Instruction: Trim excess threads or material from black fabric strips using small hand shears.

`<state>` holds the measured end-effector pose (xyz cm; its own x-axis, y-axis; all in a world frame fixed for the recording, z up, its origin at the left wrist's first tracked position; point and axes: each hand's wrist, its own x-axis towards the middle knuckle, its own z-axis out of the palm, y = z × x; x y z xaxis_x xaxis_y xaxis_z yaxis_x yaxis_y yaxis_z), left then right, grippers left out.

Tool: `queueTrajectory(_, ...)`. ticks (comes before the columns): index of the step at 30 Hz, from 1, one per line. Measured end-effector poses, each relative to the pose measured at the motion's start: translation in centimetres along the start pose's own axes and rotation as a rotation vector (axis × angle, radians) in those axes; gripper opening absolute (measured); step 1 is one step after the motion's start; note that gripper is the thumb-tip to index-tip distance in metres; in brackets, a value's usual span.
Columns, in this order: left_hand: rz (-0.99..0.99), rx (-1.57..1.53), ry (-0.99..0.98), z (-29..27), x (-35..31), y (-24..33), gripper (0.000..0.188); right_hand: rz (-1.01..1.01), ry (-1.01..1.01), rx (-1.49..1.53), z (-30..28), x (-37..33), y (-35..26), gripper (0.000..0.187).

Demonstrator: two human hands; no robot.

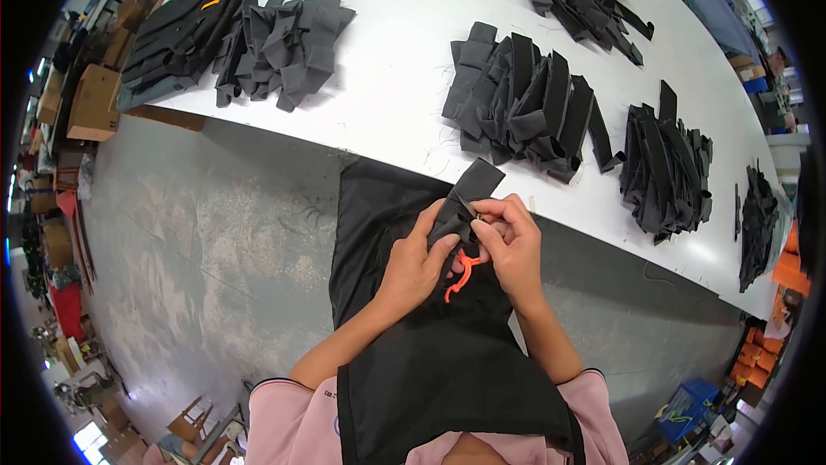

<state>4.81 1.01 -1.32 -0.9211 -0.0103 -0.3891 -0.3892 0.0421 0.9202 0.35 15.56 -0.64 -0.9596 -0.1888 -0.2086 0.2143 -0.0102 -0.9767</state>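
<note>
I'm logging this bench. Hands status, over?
Left hand gripping dark strip. Right hand pinching at its edge. Orange piece showing between hands. Strip piles on white table, apart from hands.

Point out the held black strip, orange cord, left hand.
Black strip [478, 179], head view: its upper free end.
Orange cord [466, 275], head view: middle of its hanging length.
Left hand [410, 265], head view: back of the hand.

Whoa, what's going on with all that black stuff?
A person's left hand and right hand are both on one dark fabric strip, held over a black apron beside a white table. An orange cord-like thing hangs by the right hand; I can't tell what it is. More dark fabric pieces lie in bunches on the table.
</note>
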Motion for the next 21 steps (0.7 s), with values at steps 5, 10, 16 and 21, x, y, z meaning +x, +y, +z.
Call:
queueTrajectory(5,0.004,-0.211,-0.051,-0.2,0.9,-0.9,0.047,-0.333,0.029,-0.394,0.7,1.3,0.0,0.014)
queueTrajectory(10,-0.182,-0.715,-0.165,-3.0,3.7,-1.1,0.042,-0.163,0.128,-0.03,-0.1,1.4,0.1,0.02)
queueTrajectory(16,-0.203,-0.958,-0.086,-4.0,4.3,-1.2,0.035,-0.204,-0.081,-0.463,-0.4,-3.7,1.3,0.026)
queueTrajectory(21,-0.248,-0.929,-0.055,-4.3,4.9,-1.3,0.033,-0.289,-0.093,-0.616,-0.4,-4.7,1.4,0.027)
